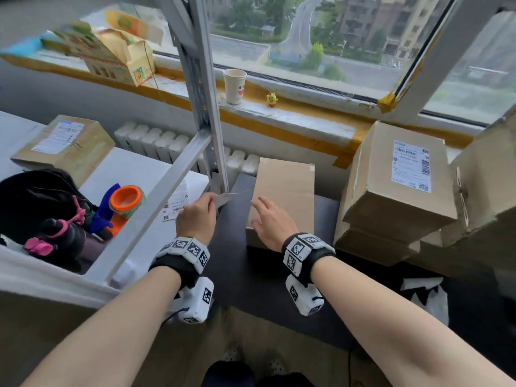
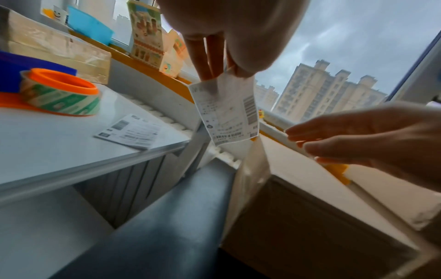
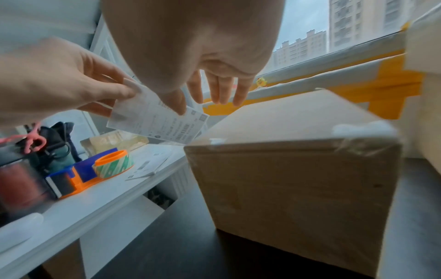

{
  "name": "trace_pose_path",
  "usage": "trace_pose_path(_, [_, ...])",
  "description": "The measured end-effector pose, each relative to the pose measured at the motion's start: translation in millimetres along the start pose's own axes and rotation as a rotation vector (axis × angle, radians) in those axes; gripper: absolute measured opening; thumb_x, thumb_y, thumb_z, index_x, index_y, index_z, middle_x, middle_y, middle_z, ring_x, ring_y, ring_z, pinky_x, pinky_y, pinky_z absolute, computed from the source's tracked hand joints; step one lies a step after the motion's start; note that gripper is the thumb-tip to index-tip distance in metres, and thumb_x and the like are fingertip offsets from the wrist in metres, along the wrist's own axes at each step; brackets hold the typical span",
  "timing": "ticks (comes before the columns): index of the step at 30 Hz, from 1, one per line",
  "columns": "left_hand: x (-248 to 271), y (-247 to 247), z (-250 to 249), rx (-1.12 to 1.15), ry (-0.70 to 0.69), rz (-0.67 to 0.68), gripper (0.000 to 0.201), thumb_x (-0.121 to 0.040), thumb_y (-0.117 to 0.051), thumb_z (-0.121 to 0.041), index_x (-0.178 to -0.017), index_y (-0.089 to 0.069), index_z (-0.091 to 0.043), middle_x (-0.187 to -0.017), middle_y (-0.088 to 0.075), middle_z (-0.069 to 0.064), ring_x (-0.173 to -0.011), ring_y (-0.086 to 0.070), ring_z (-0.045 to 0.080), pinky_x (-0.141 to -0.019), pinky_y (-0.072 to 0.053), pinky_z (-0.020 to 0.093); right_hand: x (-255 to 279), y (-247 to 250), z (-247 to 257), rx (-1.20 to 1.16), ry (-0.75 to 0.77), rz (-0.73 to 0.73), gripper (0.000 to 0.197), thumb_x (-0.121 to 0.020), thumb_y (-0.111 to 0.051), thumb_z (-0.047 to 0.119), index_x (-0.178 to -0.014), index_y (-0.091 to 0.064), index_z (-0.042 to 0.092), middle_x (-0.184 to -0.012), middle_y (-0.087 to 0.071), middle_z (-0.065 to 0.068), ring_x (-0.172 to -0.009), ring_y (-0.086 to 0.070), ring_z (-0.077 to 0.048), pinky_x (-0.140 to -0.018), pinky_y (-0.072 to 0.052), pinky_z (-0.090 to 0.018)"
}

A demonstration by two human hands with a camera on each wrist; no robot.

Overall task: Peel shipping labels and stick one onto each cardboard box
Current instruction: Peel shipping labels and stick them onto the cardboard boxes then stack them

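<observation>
Progress, judged from the boxes: labelled box (image 1: 402, 174) on the stack to the right of the right hand's fingers, printed label on its top; second labelled box (image 1: 64, 143) far left on the white shelf (image 1: 111, 174). Plain box (image 1: 284, 191) directly under the right fingertips, top bare, so at least one left to do. More labels (image 2: 128, 130) lying flat on the shelf, left of the left fingers.

Left hand (image 1: 196, 216): thumb and fingers pinching a shipping label (image 2: 226, 113) by its upper end; label hanging free beyond the fingertips, just short of the plain box's near-left edge, not touching it. Whether backing already off: cannot tell.

Right hand (image 1: 272, 222): fingers straight, slightly spread, holding nothing, hovering over the plain box.

Materials: label thin, white, glossy, slightly curled, barcodes printed. Boxes matte brown cardboard, square-edged, clear tape on seams.
</observation>
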State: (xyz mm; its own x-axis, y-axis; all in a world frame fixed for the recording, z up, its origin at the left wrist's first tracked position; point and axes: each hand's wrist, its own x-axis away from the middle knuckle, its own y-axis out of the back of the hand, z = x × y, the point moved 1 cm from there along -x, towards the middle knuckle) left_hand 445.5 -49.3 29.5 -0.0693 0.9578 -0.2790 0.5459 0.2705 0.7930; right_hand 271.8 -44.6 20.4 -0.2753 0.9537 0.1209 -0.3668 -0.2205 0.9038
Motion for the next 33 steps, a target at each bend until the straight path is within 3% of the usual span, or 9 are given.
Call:
trace_pose_path(4, [5.4, 4.7, -33.7, 0.109, -0.106, 0.016, 0.022, -0.091, -0.053, -0.006, -0.108, -0.067, -0.005, -0.092, -0.072, 0.018, -0.081, -0.066, 0.039, -0.07, -0.049, 0.037, 13.8, 19.9, -8.1, -0.109, -0.061, -0.093, 0.053, -0.096, -0.048, 0.018, -0.145, -0.029, 0.007, -0.148, -0.036, -0.012, -0.133, -0.039, -0.03, -0.11, -0.031, -0.038])
trace_pose_path(8, [5.3, 0.4, -59.6, 0.142, -0.191, 0.146, 0.021, -0.089, -0.054, -0.005, -0.105, -0.068, -0.007, -0.092, -0.073, 0.014, -0.082, -0.068, 0.033, -0.075, -0.05, 0.034, 28.9, 39.0, -24.3, -0.155, -0.133, -0.201, 0.056, -0.095, -0.052, 0.018, -0.145, -0.029, 0.011, -0.147, -0.038, -0.009, -0.131, -0.042, -0.027, -0.107, -0.034, -0.036])
trace_pose_path(11, [5.6, -6.0, -74.6, 0.177, -0.224, 0.254, 0.018, -0.089, -0.055, -0.007, -0.101, -0.069, -0.01, -0.091, -0.074, 0.008, -0.081, -0.068, 0.026, -0.077, -0.052, 0.031, 40.9, 49.0, -39.5, -0.147, -0.192, -0.236, 0.042, -0.095, -0.052, 0.022, -0.136, -0.046, 0.013, -0.139, -0.046, -0.005, -0.123, -0.049, -0.025, -0.101, -0.04, -0.036])
trace_pose_path(13, [4.2, -10.5, -83.3, 0.201, -0.25, 0.307, 0.017, -0.09, -0.055, -0.008, -0.099, -0.069, -0.011, -0.091, -0.073, 0.006, -0.078, -0.067, 0.023, -0.079, -0.053, 0.032, 48.4, 52.9, -48.4, -0.145, -0.245, -0.253, 0.03, -0.094, -0.054, 0.024, -0.121, -0.059, 0.012, -0.129, -0.052, -0.005, -0.115, -0.053, -0.024, -0.096, -0.042, -0.034])
trace_pose_path(16, [1.1, -15.9, -90.9, 0.233, -0.282, 0.35, 0.016, -0.091, -0.054, -0.011, -0.099, -0.068, -0.014, -0.09, -0.072, 0.007, -0.078, -0.066, 0.023, -0.078, -0.053, 0.035, 62.2, 54.1, -54.3, -0.154, -0.328, -0.3, 0.021, -0.092, -0.057, 0.027, -0.101, -0.068, 0.011, -0.114, -0.06, -0.007, -0.105, -0.057, -0.026, -0.093, -0.043, -0.036])
trace_pose_path(20, [2.6, -21.3, -99.2, 0.276, -0.322, 0.431, 0.015, -0.093, -0.053, -0.015, -0.1, -0.066, -0.013, -0.089, -0.07, 0.008, -0.07, -0.06, 0.021, -0.075, -0.05, 0.031, 89.4, 53.4, -53.5, -0.194, -0.492, -0.378, 0.016, -0.089, -0.061, 0.029, -0.094, -0.07, 0.017, -0.103, -0.068, -0.005, -0.098, -0.061, -0.025, -0.093, -0.044, -0.041])
trace_pose_path(26, [10.4, -29.1, -105.5, 0.354, -0.371, 0.525, 0.018, -0.096, -0.049, -0.025, -0.103, -0.06, -0.013, -0.091, -0.07, 0.012, -0.081, -0.064, 0.033, -0.075, -0.051, 0.039, 122.6, 51.0, -50.8, -0.308, -0.629, -0.477, 0.011, -0.086, -0.065, 0.022, -0.092, -0.073, 0.018, -0.094, -0.073, -0.004, -0.092, -0.065, -0.022, -0.081, -0.048, -0.028])
trace_pose_path(29, [12.3, -28.4, -111.3, 0.377, -0.346, 0.595, 0.019, -0.088, -0.061, -0.03, -0.102, -0.059, -0.018, -0.08, -0.066, 0.004, -0.074, -0.063, 0.024, -0.072, -0.052, 0.033, 133.6, 51.6, -52.7, -0.334, -0.676, -0.525, 0.01, -0.084, -0.066, 0.021, -0.089, -0.074, 0.019, -0.092, -0.073, -0.003, -0.09, -0.064, -0.02, -0.077, -0.046, -0.024])
trace_pose_path(33, [10.2, -31.9, -116.2, 0.375, -0.342, 0.703, 0.017, -0.076, -0.074, -0.015, -0.088, -0.062, -0.015, -0.074, -0.063, 0.004, -0.068, -0.057, 0.017, -0.063, -0.046, 0.021, 142.7, 52.5, -61.4, -0.381, -0.728, -0.578, 0.007, -0.082, -0.069, 0.022, -0.084, -0.075, 0.021, -0.087, -0.072, -0.001, -0.089, -0.065, -0.019, -0.081, -0.049, -0.027])
